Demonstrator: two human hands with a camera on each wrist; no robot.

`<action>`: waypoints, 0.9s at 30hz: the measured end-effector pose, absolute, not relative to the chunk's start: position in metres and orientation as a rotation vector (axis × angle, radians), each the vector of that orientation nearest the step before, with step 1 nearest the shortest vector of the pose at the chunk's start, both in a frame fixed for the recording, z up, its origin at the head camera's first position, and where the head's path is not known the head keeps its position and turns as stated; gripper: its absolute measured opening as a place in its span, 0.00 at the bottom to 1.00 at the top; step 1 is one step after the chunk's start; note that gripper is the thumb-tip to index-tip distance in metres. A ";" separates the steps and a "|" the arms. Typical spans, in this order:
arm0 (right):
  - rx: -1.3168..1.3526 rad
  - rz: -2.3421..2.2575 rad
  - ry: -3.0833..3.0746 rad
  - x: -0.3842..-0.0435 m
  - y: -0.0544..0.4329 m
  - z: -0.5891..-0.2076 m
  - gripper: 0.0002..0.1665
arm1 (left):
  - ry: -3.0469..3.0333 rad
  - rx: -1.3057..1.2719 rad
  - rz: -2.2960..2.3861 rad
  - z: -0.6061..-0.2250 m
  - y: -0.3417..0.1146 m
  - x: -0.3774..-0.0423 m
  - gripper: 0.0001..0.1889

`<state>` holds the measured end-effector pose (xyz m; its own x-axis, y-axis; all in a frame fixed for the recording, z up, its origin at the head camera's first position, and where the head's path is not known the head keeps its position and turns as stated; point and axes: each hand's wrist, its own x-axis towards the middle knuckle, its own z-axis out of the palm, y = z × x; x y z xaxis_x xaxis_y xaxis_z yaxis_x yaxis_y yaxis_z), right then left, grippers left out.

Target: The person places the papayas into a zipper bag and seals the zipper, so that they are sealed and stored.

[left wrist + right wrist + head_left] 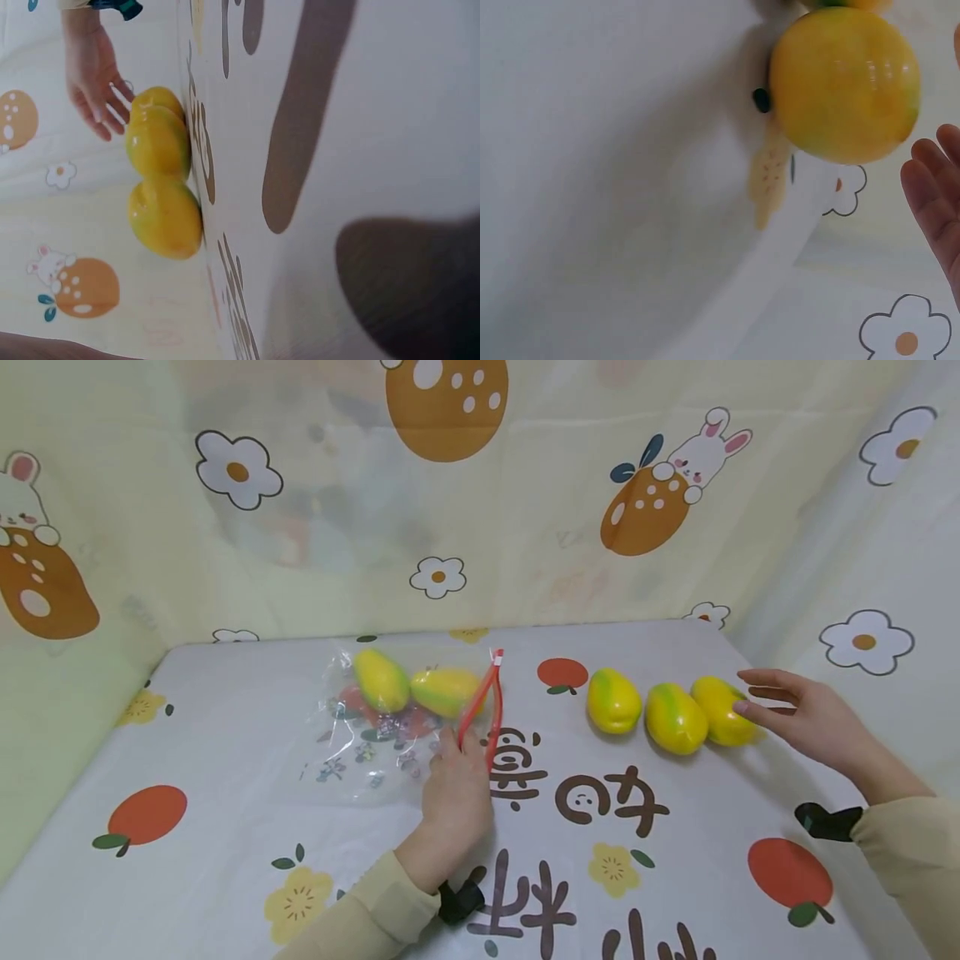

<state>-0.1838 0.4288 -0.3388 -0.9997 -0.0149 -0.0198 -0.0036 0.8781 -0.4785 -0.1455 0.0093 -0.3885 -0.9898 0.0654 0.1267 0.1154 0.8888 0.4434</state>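
Note:
A clear plastic bag (367,772) with a red-edged mouth (480,693) lies left of centre, with two yellow-green, mango-like fruits (381,681) inside. My left hand (457,789) grips the bag's near edge by the red strip; its fingertips are partly hidden. On the right, three more such fruits stand in a row: a left one (613,702), a middle one (677,718) and a right one (722,710). Beside the right fruit is my right hand (813,718), fingers extended and parted around its side. In the right wrist view, a gap shows between those fingers and the nearest fruit (844,86).
A white cloth printed with fruit, flowers and brown lettering covers the table (225,877). Behind it hangs a cream curtain (525,527) with rabbit and flower prints, which also closes off both sides. Black straps (828,821) sit at my wrists.

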 end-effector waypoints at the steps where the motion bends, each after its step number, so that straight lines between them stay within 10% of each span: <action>1: -0.012 -0.769 3.017 -0.184 0.429 -0.342 0.43 | -2.949 -0.147 -0.706 -0.389 0.009 -0.145 0.27; 27: 0.167 -0.790 2.832 -0.188 0.433 -0.369 0.56 | -2.938 -0.159 -0.681 -0.389 0.009 -0.146 0.29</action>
